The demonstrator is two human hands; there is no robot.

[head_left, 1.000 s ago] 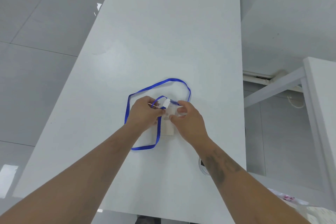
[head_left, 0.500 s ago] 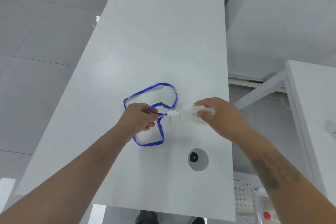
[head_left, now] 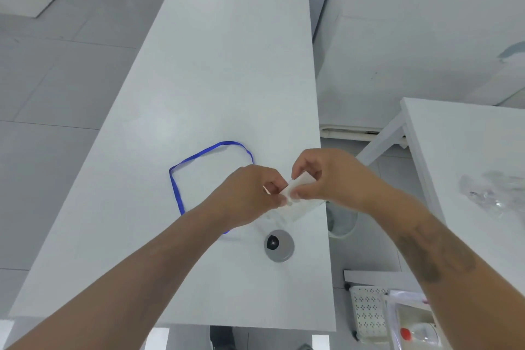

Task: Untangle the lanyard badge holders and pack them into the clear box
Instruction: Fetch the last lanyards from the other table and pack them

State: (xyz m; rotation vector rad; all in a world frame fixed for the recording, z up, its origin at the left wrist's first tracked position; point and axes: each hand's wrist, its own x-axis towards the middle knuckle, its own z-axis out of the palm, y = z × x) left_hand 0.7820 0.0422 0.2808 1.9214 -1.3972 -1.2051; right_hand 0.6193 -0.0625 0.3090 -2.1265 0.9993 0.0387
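Looking down from my head, I see both my hands meet just right of the middle of the frame, above the right edge of the white table [head_left: 216, 71]. My left hand [head_left: 250, 193] has its fingers curled, thumb and forefinger pinching the near end of the clear badge holder [head_left: 298, 196]. My right hand [head_left: 326, 176] pinches the same holder from the other side, fingertips [head_left: 295, 173] bent round its upper edge. The holder hangs tilted between them, its lower part blurred. The blue lanyard [head_left: 199, 154] lies in an open loop on the table left of my hands, running under my left wrist. A grey cable grommet [head_left: 279, 246] sits below the hands. At the lower right stands a perforated white basket [head_left: 368, 310].
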